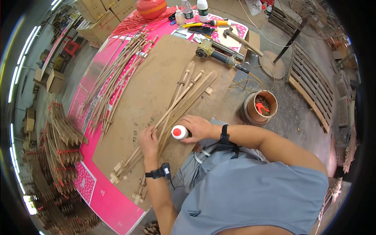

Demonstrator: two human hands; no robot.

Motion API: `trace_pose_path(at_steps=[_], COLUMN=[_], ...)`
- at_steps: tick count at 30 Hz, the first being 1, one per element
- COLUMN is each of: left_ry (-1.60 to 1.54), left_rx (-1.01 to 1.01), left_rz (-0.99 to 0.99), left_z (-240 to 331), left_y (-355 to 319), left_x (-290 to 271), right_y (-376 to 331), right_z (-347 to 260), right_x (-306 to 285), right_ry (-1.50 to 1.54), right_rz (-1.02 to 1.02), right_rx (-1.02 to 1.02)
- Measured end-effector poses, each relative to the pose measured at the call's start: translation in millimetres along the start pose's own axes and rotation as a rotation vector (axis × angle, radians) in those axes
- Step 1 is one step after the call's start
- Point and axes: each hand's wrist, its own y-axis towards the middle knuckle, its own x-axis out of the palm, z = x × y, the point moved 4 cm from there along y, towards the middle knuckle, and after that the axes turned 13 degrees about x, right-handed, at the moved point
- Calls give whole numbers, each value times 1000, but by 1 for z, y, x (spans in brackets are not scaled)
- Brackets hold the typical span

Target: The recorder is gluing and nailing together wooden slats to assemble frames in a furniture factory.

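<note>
My right hand (pixel 197 127) is wrapped round a white squeeze bottle (pixel 176 135), its red cap turned up toward me, close to the table's near edge. To its left, the fingers of my left hand (pixel 148 141) are closed on a thin wooden rod (pixel 175 102) with a knob near its far end. This rod slants across other long wooden pieces on the brown board (pixel 129 84). Among them is a broad flat wooden strip (pixel 196 93) with a rounded far end. Small wooden blocks (pixel 116 174) sit at the pieces' near ends.
Many knobbed rods (pixel 121 74) lie along the table's left side. A pneumatic nail gun (pixel 217 55) and a hammer (pixel 243 42) lie at the far right, beyond them bottles (pixel 203 11). A bucket (pixel 263 107) of small parts stands right, near a fan (pixel 309 17). Bundled wood (pixel 60 145) is stacked left.
</note>
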Motion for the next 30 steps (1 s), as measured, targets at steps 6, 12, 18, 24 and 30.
trace_pose_path(at_steps=[6, 12, 18, 24, 30], left_ry=[31, 14, 37, 51, -35], left_rx=[50, 20, 44, -28, -10], left_rz=[12, -41, 7, -17, 72], left_z=[4, 0, -4, -8, 5], left_y=[-10, -17, -22, -31, -20], left_x=[-9, -4, -1, 2, 5], right_y=[-1, -2, -1, 3, 0], right_z=[2, 3, 6, 3, -2], right_x=[-2, -2, 3, 8, 0], right_ry=[2, -11, -17, 15, -61], right_rz=[-6, -13, -60, -68, -44], right_rx=[16, 39, 48, 75, 51])
